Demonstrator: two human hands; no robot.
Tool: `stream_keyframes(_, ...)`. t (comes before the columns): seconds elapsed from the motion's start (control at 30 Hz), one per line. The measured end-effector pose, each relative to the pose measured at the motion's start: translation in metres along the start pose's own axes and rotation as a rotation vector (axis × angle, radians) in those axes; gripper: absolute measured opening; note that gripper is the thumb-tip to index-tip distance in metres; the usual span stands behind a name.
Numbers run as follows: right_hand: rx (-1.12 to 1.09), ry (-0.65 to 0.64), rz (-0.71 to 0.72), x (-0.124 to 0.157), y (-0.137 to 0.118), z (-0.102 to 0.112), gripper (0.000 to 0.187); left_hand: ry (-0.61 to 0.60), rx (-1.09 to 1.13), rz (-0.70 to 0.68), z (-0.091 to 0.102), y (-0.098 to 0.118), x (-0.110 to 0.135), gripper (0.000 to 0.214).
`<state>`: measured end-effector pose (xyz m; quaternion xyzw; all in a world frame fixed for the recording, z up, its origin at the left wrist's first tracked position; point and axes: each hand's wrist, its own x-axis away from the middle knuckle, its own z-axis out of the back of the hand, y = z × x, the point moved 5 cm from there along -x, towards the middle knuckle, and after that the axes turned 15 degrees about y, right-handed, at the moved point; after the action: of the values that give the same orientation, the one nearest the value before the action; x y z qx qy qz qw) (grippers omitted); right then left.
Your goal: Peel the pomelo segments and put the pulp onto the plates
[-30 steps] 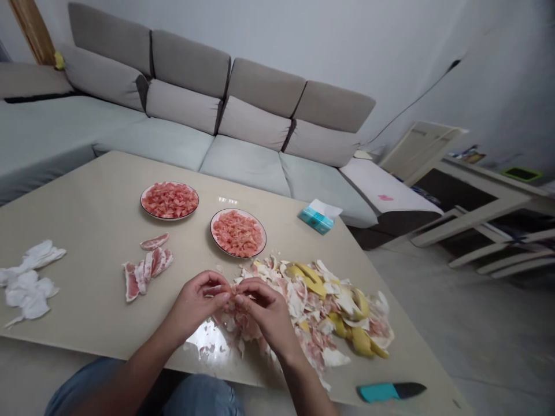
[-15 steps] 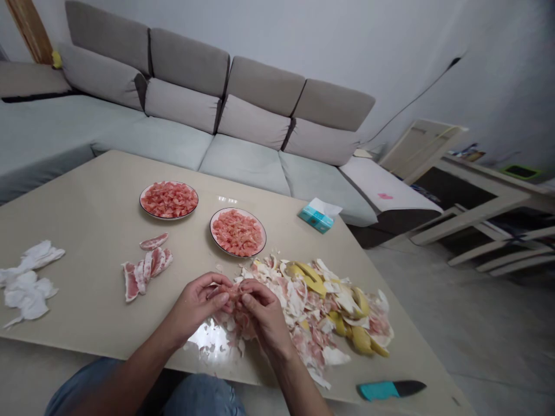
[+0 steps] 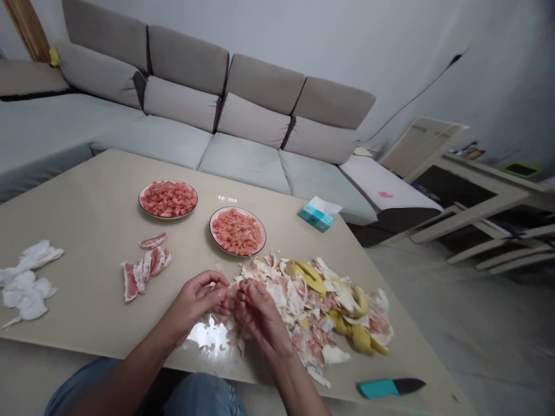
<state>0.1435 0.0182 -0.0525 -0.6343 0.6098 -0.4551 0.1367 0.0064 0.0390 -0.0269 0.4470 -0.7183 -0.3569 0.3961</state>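
Note:
My left hand (image 3: pixel 200 301) is closed on a pink piece of pomelo flesh (image 3: pixel 233 290), mostly covered by the fingers. Close beside it, my right hand (image 3: pixel 263 316) pinches at the piece; what lies between its fingertips is too small to make out. Under and right of my hands spreads a heap of pomelo peel (image 3: pixel 303 312), with white pith, pinkish membrane and yellow rind. Beyond them stands a plate of pink pomelo flesh (image 3: pixel 238 231); a second heaped plate (image 3: pixel 168 199) is farther left. Several unpeeled pomelo segments (image 3: pixel 147 270) lie left of my hands.
A knife with a teal handle (image 3: pixel 378 388) lies near the table's front right edge. Crumpled tissues (image 3: pixel 30 289) are at the left, and a blue tissue pack (image 3: pixel 317 215) is at the back right. Behind the table (image 3: pixel 95 231) runs a grey sofa (image 3: pixel 243 156).
My right hand has turned and its fingers have curled in more, drawing slightly away from my left hand. The plates, segments and peel heap stay put.

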Motion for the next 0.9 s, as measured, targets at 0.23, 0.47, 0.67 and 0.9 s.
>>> stream_keyframes(0.23, 0.068, -0.031, -0.011, 0.002, 0.008, 0.000, 0.025, 0.097, -0.352, -0.216, -0.001, 0.002, -0.002, 0.013)
stream_keyframes(0.47, 0.085, -0.004, -0.032, -0.002, 0.014, 0.000, 0.022, 0.160, -0.469, -0.419, 0.001, 0.012, -0.002, 0.010)
stream_keyframes(0.67, 0.050, -0.016, -0.100, -0.001, 0.020, -0.005, 0.025, 0.193, -0.454, -0.448, 0.004, 0.011, -0.004, 0.007)
stream_keyframes(0.9, 0.486, -0.002, 0.248, -0.018, -0.012, -0.014, 0.035, 0.186, -0.173, -0.073, 0.010, -0.003, -0.008, 0.025)
